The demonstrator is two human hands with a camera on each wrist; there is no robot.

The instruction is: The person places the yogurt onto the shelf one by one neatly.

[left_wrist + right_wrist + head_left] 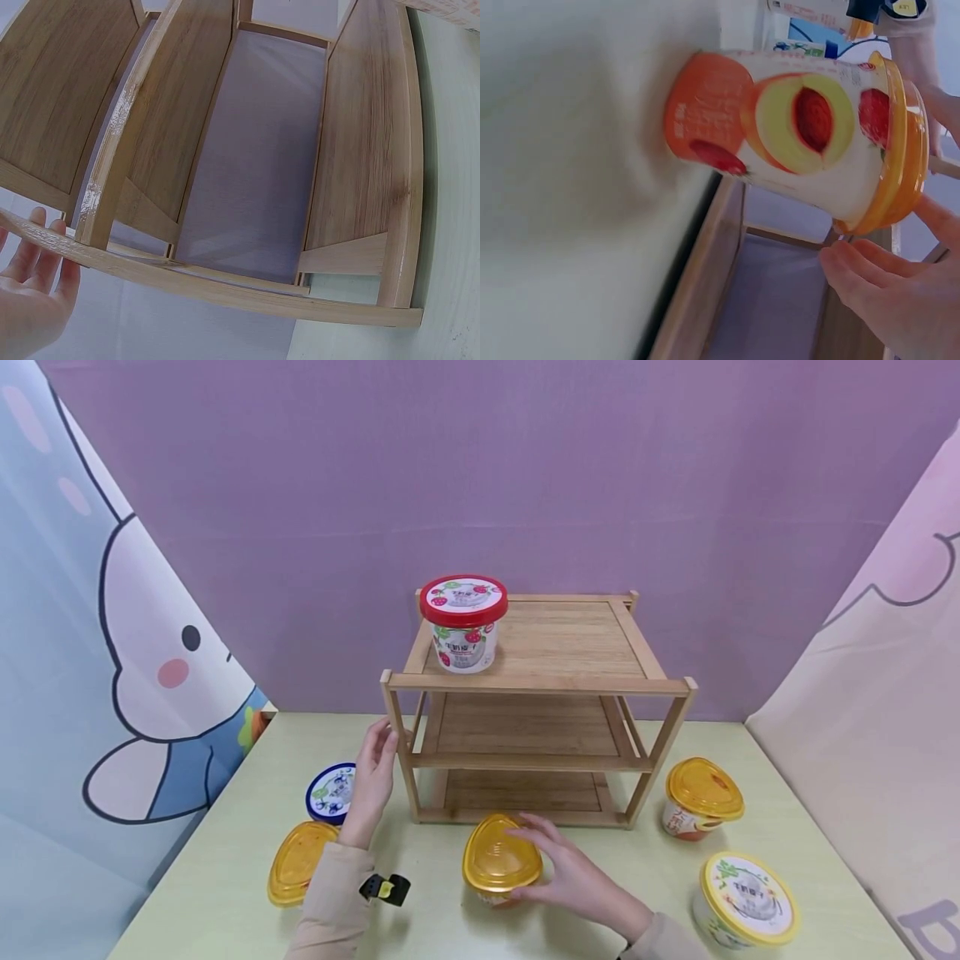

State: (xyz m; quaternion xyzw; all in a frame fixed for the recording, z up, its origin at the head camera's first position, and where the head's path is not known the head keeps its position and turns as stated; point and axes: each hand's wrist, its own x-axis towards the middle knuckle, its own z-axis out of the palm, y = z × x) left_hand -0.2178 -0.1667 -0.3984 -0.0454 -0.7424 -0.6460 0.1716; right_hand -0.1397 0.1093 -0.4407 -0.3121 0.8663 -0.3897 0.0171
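My left hand is at the front left post of a three-tier wooden shelf; in the left wrist view its fingers curl about that post. On the table before the shelf stands a cup with an orange see-through lid, fruit printed on its side. Thumb and fingers of my right hand curve round the lid from the right. The right wrist view shows this cup close up, with fingertips right at the lid's rim.
A red-lidded tub sits on the shelf's top left. Beside my left arm lie a blue-lidded tub and an orange-lidded container. At right stand another orange-lidded cup and a yellow-lidded tub.
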